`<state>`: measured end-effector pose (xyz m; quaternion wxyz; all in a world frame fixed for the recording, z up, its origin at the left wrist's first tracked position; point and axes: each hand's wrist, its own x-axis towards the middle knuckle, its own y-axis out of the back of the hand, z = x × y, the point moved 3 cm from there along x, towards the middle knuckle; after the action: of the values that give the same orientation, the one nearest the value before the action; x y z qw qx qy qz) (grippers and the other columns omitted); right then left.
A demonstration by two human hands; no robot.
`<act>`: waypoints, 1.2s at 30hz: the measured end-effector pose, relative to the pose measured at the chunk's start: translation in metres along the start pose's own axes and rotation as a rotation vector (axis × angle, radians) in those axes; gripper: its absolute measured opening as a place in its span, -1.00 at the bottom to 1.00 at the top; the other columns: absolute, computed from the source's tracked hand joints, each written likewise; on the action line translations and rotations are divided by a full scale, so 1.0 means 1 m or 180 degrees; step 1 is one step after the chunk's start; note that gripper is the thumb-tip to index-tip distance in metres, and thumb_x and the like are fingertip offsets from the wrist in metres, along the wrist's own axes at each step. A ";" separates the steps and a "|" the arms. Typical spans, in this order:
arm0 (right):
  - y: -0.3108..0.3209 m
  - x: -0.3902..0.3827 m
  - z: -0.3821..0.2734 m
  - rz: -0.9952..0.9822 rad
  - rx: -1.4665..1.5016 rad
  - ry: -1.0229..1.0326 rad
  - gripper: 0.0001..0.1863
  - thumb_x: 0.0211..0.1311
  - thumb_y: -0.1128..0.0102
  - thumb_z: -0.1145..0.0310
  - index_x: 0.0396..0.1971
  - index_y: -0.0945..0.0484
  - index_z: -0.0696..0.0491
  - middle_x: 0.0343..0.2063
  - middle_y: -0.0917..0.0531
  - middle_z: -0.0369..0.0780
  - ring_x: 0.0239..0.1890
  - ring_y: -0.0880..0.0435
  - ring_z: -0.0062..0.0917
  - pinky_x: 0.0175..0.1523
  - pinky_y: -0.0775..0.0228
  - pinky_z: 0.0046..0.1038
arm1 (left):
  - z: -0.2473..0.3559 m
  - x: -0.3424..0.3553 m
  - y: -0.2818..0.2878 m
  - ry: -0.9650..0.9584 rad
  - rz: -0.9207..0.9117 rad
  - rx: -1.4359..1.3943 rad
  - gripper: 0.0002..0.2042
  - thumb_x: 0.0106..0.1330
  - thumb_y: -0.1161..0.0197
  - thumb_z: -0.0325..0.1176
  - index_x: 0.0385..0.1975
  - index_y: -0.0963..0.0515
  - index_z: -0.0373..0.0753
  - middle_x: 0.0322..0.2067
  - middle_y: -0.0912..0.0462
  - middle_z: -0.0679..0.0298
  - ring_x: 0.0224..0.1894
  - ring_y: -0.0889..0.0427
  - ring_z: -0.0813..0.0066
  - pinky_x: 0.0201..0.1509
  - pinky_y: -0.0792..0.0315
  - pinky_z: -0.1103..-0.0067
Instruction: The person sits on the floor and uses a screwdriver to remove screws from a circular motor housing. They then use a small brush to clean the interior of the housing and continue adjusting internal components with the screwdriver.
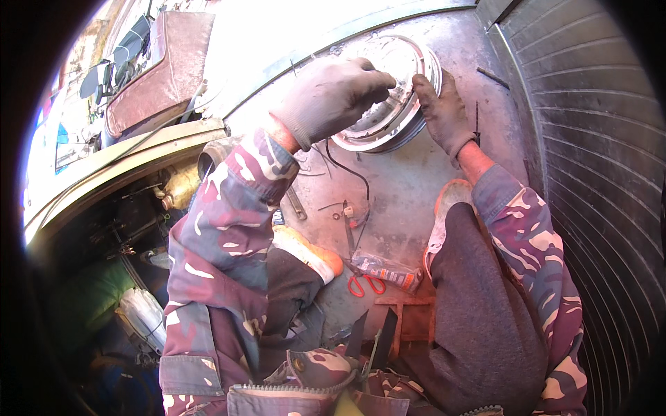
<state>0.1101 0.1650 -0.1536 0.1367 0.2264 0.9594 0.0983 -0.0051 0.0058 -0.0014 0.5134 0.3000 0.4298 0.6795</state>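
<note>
Head view: both gloved hands, left hand (pixel 331 93) and right hand (pixel 442 111), on ribbed round metal rim (pixel 388 118).

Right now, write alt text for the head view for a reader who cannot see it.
Two gloved hands, left hand and right hand, grip a round silver metal housing lying on a grey metal floor. The person wears camouflage sleeves; red-handled scissors and a sealant tube lie between their shoes.

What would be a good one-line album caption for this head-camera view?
Two gloved hands, left and right, grip a round metal rim on a grey metal floor, red-handled scissors lying nearby.
</note>
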 end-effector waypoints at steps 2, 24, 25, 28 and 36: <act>0.001 0.000 0.001 0.0013 0.0034 0.0039 -0.01 0.32 -0.21 -0.37 0.36 -0.30 0.24 0.05 -0.70 0.10 0.12 -0.73 -0.15 0.25 -0.52 -0.24 | 0.000 -0.005 -0.005 0.0804 0.0206 -0.0409 -0.65 0.49 -0.32 -0.13 -0.02 -0.68 -0.34 -0.24 -0.76 0.12 -0.22 -0.77 0.28 -0.13 -0.61 0.42; 0.000 -0.004 -0.003 -0.0007 -0.0029 0.0008 -0.05 0.35 -0.22 -0.32 0.35 -0.29 0.26 0.00 -0.72 0.10 0.07 -0.76 -0.15 0.20 -0.56 -0.23 | -0.020 -0.020 -0.019 0.0778 -0.0163 -0.0683 -0.77 0.51 -0.25 -0.39 0.10 -0.65 -0.16 -0.08 -0.71 0.10 -0.05 -0.73 0.06 -0.02 -0.60 0.35; -0.001 -0.004 -0.003 -0.0023 -0.0005 -0.0055 -0.04 0.35 -0.22 -0.31 0.36 -0.28 0.26 0.00 -0.72 0.11 0.07 -0.75 -0.15 0.21 -0.55 -0.23 | -0.021 -0.020 -0.019 0.0829 -0.0224 -0.0693 -0.75 0.51 -0.25 -0.40 0.12 -0.64 -0.15 -0.05 -0.71 0.10 -0.05 -0.72 0.05 -0.02 -0.61 0.36; 0.001 -0.007 -0.007 -0.0028 0.0001 -0.0019 -0.04 0.35 -0.23 -0.31 0.36 -0.28 0.25 0.02 -0.71 0.11 0.09 -0.75 -0.15 0.23 -0.54 -0.24 | -0.020 -0.017 -0.015 0.0302 -0.0192 -0.0291 -0.72 0.50 -0.24 -0.44 0.16 -0.63 -0.14 0.00 -0.68 0.07 -0.02 -0.71 0.04 0.03 -0.62 0.37; 0.002 -0.006 -0.008 -0.0024 -0.0080 0.0028 -0.13 0.42 -0.21 -0.27 0.37 -0.34 0.21 0.10 -0.66 0.04 0.15 -0.68 -0.29 0.26 -0.49 -0.30 | -0.009 -0.020 -0.016 0.0679 0.0658 -0.0167 -0.72 0.42 -0.38 -0.28 0.05 -0.68 -0.22 -0.12 -0.72 0.08 -0.12 -0.74 0.09 0.01 -0.61 0.33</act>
<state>0.1133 0.1628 -0.1439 0.1356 0.2206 0.9595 0.1108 0.0003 -0.0139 -0.0194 0.3997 0.2552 0.4309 0.7677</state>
